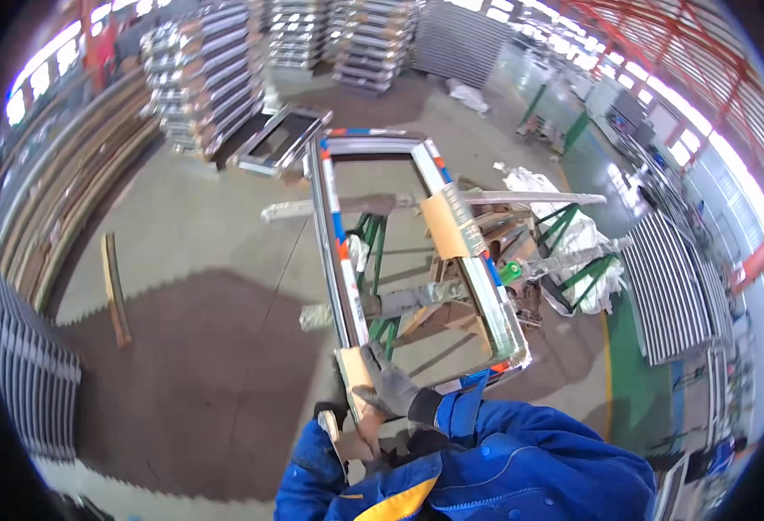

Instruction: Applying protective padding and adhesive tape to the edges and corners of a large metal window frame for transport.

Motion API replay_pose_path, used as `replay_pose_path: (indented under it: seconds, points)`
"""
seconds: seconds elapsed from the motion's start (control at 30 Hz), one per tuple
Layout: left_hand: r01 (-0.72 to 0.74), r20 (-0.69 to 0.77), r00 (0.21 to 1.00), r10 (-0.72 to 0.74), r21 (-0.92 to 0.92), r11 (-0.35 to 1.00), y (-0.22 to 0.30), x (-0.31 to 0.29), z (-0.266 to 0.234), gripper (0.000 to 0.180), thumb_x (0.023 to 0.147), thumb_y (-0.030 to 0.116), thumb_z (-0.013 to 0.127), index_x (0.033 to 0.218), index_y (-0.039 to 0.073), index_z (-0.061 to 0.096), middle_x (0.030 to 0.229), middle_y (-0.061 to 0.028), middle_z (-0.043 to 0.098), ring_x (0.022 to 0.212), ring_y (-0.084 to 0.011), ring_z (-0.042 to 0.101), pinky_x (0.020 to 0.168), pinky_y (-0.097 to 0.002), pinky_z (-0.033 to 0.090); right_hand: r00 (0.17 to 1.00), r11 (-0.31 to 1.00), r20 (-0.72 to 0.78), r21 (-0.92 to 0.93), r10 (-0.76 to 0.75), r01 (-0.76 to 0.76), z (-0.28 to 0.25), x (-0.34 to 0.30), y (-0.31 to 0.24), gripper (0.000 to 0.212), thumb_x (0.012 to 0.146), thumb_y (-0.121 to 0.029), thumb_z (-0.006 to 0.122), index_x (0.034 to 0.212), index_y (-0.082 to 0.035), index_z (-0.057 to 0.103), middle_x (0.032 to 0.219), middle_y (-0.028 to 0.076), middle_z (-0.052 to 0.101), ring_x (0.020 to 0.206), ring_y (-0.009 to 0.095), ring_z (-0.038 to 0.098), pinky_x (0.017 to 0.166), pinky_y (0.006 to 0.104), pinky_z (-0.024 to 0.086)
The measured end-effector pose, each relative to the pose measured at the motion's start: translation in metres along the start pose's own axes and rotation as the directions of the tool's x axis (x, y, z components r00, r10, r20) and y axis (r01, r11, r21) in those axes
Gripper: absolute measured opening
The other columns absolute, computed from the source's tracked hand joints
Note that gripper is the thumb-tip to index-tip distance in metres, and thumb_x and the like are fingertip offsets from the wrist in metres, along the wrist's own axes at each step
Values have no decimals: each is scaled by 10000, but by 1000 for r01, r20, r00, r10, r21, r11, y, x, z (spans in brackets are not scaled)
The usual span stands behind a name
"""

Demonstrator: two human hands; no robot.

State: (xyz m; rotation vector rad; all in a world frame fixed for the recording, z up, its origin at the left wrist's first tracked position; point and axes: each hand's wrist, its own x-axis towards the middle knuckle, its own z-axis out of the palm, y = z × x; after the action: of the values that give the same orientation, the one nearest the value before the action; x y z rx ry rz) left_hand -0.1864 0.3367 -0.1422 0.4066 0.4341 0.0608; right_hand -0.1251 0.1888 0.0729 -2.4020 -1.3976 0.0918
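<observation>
A rectangular metal frame (350,300) with red, blue and white film on its sides lies across padded bars in front of me. A piece of brown cardboard (357,368) is folded around its near left corner. My right hand (389,384), in a grey glove, grips this cardboard from the inner side of the frame. On the outer side my left hand (333,386) closes on the same cardboard, its fingers partly hidden. Another cardboard piece (449,223) wraps the frame's right side. Beside that side sits a green roll (510,273).
Two padded bars (416,298) rest on green trestles (380,243). White plastic sheeting (586,260) and cardboard scraps lie to the right. Tall stacks of frames (204,78) stand behind; a wooden strip (114,291) lies on the floor at left. Ribbed metal stacks (670,286) stand at right.
</observation>
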Motion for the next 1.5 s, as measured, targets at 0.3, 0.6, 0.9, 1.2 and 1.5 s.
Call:
replay_pose_path:
  seconds: [0.3,0.6,0.9,1.2,1.5]
  points:
    - [66,54,996,-67,15,998,24,-8,69,713,1051,660,320,1452,115,543,1372,-125,650,1200,-325,651,1053,-464,521,1000,990,-10,139,1,1,3,-4,28,1025,911,-544,671,1556,118,227,1570,433,209,1352,553,455,1128,472,430]
    - [79,-101,994,-51,294,952,29,-30,1,689,1040,528,550,1535,61,440,1484,-89,563,1341,-247,544,1134,-427,435,982,958,-66,220,-176,186,1,-10,57,1046,893,-568,682,1566,98,239,1547,421,286,1326,509,508,1057,477,498]
    - [431,-76,898,-434,-52,901,49,-61,129,614,943,448,725,1429,114,553,1332,-125,668,1182,-351,650,1035,-550,523,928,861,-38,362,-370,358,-18,-1,113,888,812,-363,757,1503,46,380,1552,291,372,1260,433,575,1035,461,523]
    - [284,-312,926,-215,195,939,54,-68,113,654,861,423,827,1398,154,567,1170,-47,699,1045,-254,682,929,-469,579,894,835,-391,550,220,35,-182,-46,332,576,890,-147,675,1435,-28,531,1335,232,636,1155,379,648,971,417,522]
    - [231,-319,934,-160,199,952,45,-78,118,529,908,417,782,1336,156,611,1087,-28,709,958,-219,686,853,-421,585,719,717,-107,-64,687,-694,-129,-63,543,738,877,-274,707,1505,-66,381,1225,295,625,1082,428,653,927,507,526]
